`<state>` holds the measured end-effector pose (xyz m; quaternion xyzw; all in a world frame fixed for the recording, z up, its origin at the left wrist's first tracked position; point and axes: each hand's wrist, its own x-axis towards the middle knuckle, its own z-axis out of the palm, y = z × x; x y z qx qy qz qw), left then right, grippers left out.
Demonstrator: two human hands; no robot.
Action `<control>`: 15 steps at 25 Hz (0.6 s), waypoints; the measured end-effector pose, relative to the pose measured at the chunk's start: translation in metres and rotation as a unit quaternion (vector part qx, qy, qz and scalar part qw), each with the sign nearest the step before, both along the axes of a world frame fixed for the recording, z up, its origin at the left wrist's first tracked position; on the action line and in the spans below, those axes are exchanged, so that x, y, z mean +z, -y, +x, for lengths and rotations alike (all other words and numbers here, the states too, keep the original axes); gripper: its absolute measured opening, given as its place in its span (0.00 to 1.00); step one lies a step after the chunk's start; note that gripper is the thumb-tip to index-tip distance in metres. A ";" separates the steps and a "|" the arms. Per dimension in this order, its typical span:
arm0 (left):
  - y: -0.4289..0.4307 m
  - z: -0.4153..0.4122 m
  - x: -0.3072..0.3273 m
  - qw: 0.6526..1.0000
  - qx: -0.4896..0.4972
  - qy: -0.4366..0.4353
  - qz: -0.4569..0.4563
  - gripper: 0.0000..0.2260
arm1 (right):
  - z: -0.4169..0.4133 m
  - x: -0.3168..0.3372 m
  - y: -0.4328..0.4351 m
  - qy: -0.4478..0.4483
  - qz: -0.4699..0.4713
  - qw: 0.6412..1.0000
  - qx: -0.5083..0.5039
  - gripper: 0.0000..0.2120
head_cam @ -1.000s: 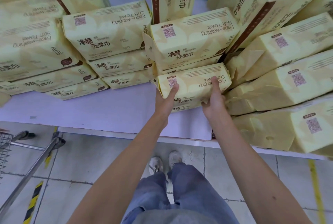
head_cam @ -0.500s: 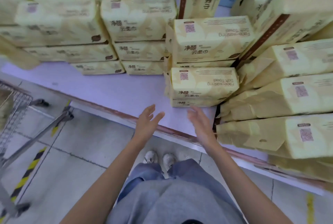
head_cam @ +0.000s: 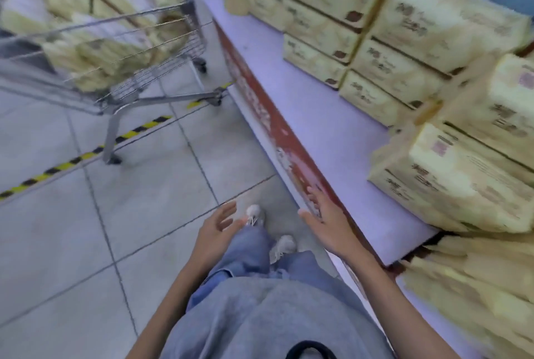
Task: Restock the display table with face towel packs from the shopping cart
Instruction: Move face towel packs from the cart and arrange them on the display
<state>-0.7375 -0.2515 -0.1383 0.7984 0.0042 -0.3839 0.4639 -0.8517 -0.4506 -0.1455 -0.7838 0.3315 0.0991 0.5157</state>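
Yellow face towel packs [head_cam: 450, 182] stand in stacks on the lilac display table [head_cam: 326, 124] at the right. The wire shopping cart [head_cam: 121, 49] at upper left holds several more yellow packs [head_cam: 101, 52]. My left hand [head_cam: 216, 228] hangs over the floor in front of my legs, fingers relaxed and holding nothing. My right hand [head_cam: 323, 222] is beside the table's red front edge, fingers spread and holding nothing. The view is blurred by motion.
The table's red front edge [head_cam: 260, 115] runs diagonally from upper middle to lower right. A yellow-black striped line [head_cam: 86, 153] crosses the tiled floor under the cart. More yellow packs [head_cam: 476, 286] stick out low at the right. My feet [head_cam: 268, 228] stand by the table.
My hands let go of the pack on the stack and drew back from the table. The view swung left, so the cart with its packs has come into sight.
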 end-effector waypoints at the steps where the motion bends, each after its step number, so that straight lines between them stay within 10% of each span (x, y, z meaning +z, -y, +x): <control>1: -0.015 0.000 0.002 0.999 0.045 0.000 0.003 0.16 | 0.015 0.000 -0.008 0.001 0.005 1.000 0.029 0.28; 7: -0.083 0.017 0.001 0.962 0.267 -0.050 -0.014 0.15 | 0.119 0.003 -0.058 0.004 0.017 0.982 0.190 0.27; 15: -0.145 0.164 0.005 0.952 0.303 -0.018 -0.032 0.17 | 0.271 -0.004 -0.128 -0.007 0.028 0.965 0.259 0.26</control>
